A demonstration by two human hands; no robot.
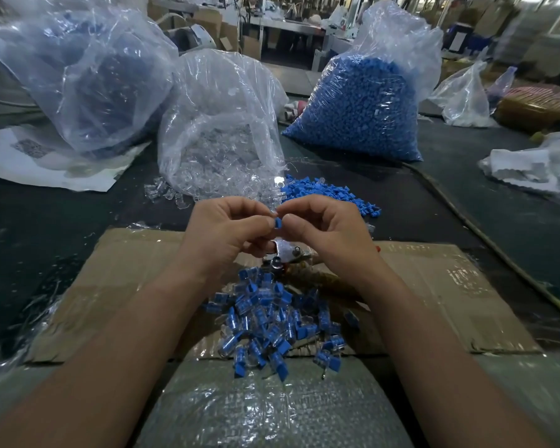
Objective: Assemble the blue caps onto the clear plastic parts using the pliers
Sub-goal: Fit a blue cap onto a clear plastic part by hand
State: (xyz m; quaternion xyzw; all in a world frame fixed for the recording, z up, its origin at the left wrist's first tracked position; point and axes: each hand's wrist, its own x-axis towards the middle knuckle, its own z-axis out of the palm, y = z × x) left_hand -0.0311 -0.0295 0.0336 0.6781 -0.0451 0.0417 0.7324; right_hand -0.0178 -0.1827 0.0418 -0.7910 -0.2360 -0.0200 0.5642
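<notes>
My left hand (227,227) and my right hand (327,231) meet at the centre of the view, fingertips together. Between them sits a small blue cap (277,222), pinched by both hands, with a clear plastic part barely visible above it. Metal pliers (285,253) lie on the cardboard just below the hands, partly hidden by them. A pile of assembled blue-and-clear pieces (272,321) lies nearer to me. Loose blue caps (324,192) are heaped behind my right hand, and loose clear parts (165,190) spill from an open bag (220,130).
A flattened cardboard sheet (450,286) covers the dark table. A big bag of blue caps (359,105) stands at the back right, another large plastic bag (88,76) at the back left. A cable (472,221) runs along the right. Bubble wrap (272,409) lies nearest me.
</notes>
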